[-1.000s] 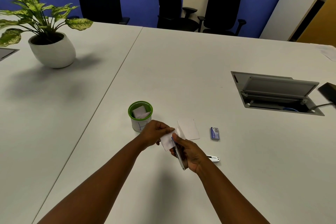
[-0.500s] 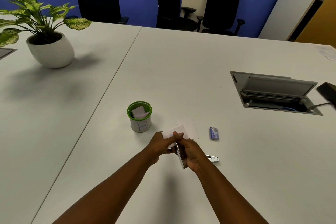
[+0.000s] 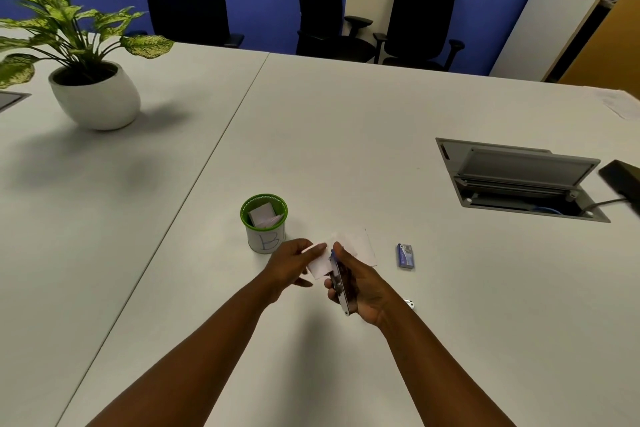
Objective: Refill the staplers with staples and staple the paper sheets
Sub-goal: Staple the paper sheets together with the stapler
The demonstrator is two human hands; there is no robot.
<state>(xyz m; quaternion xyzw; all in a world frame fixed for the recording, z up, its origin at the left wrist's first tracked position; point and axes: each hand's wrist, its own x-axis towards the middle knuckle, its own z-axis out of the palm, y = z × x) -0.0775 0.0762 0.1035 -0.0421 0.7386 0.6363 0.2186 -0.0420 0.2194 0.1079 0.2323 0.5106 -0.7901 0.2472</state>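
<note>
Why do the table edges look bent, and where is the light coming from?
Head view: the wide-angle lens bows the table seam and edges; soft shadows beside the plant pot and under the arms suggest overhead room light; the paper sheets in the left hand look slightly blurred beside the stapler in the right hand.

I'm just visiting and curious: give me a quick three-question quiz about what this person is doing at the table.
1. True or false: the right hand grips a stapler.
2. What does the left hand pinch? A) a pen B) small paper sheets C) the staple box
3. Fill in: the green-rimmed cup bears the handwritten letter ___.

Key: 1 true; 2 B; 3 B.
</note>
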